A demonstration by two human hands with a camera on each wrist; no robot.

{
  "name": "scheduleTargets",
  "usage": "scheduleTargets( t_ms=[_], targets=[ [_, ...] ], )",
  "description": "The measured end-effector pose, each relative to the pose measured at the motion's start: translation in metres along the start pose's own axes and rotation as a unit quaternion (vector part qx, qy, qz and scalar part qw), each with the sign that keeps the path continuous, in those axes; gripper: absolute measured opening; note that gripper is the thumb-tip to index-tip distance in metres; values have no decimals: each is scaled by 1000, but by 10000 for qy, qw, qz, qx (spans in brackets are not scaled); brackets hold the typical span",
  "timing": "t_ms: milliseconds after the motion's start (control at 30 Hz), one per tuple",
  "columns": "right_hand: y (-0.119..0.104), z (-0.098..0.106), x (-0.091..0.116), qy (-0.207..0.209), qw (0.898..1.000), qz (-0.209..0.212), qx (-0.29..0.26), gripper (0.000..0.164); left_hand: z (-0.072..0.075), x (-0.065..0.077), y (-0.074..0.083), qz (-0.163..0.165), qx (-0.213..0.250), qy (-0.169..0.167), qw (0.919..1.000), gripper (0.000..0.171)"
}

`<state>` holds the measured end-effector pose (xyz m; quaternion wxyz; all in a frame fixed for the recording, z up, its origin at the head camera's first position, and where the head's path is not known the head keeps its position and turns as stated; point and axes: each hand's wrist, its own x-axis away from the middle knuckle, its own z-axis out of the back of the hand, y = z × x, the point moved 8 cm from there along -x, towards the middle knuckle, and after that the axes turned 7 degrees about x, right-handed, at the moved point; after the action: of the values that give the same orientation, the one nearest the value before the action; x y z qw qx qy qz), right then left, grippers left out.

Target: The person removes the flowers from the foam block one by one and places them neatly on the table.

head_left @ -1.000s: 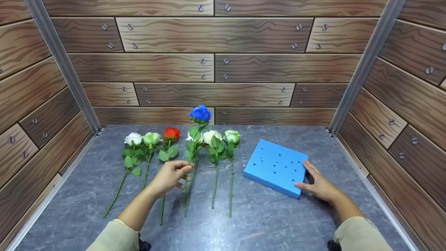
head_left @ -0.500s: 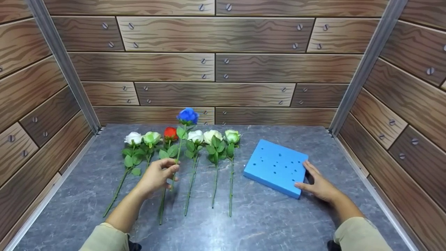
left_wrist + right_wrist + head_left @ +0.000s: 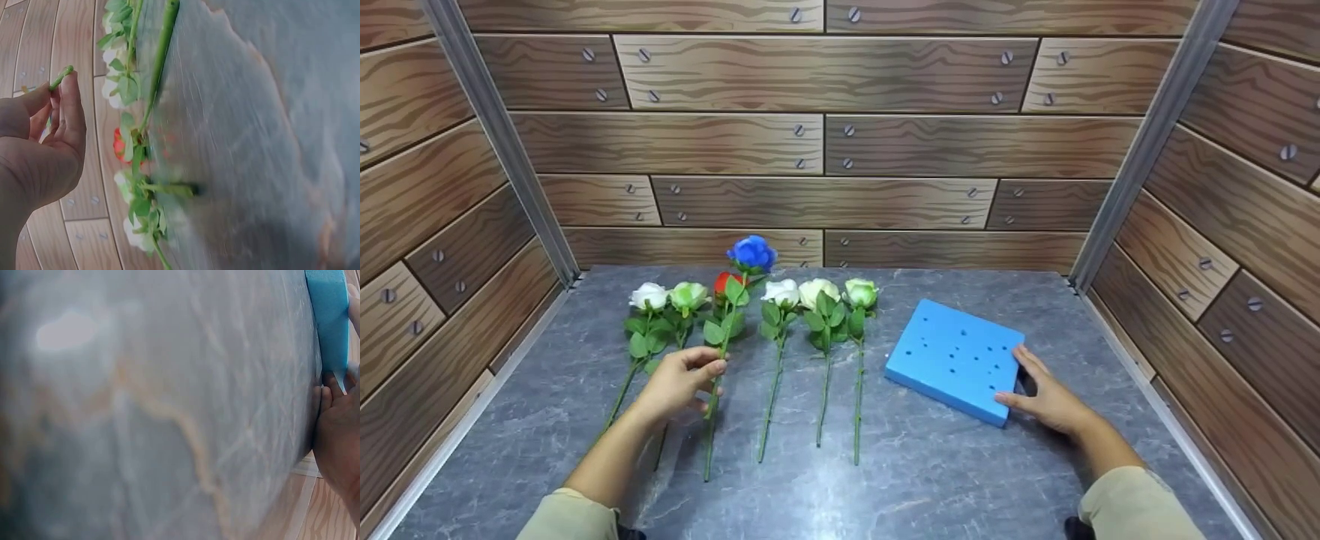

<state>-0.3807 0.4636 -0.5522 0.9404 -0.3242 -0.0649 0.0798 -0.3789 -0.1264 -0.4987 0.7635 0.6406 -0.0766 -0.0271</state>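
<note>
In the head view my left hand [image 3: 679,386] pinches the green stem of a blue rose [image 3: 752,254], bloom upward, above the table. The stem's cut end [image 3: 62,77] shows between thumb and fingers in the left wrist view. Behind it lies a red rose [image 3: 724,282], its bloom partly covered. Over to the right, my right hand [image 3: 1046,397] rests against the right edge of a blue foam block [image 3: 952,360] dotted with small holes. Its fingers are spread along that edge, with the thumb near the front corner. The right wrist view shows the block's side [image 3: 332,320].
Left of the red rose lie a white rose [image 3: 649,297] and a green-white rose [image 3: 688,298]. Another white rose [image 3: 781,293], a cream rose [image 3: 818,293] and a pale green rose [image 3: 860,293] lie to its right. Wood-patterned walls [image 3: 825,142] enclose the grey marbled table [image 3: 915,480].
My left hand has carried the blue rose leftward and slightly down, from over the middle white rose to over the red one. The right hand and foam block have stayed in place.
</note>
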Motion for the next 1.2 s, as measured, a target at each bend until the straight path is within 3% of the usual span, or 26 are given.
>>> scheduleTargets(
  t_ms=[633,1000,1200],
  targets=[
    [-1,1,0,57,9999,-2,107,112,53,16,-9,-121,-90,388,9991,37],
    [-1,-1,0,-80,9999,21,-90,110,89,29,-16,-121,-585,708,9957,44],
    [-1,0,1,-17,10000,-1,14,110,107,34,-20,-4,-452,782,9959,47]
  ],
)
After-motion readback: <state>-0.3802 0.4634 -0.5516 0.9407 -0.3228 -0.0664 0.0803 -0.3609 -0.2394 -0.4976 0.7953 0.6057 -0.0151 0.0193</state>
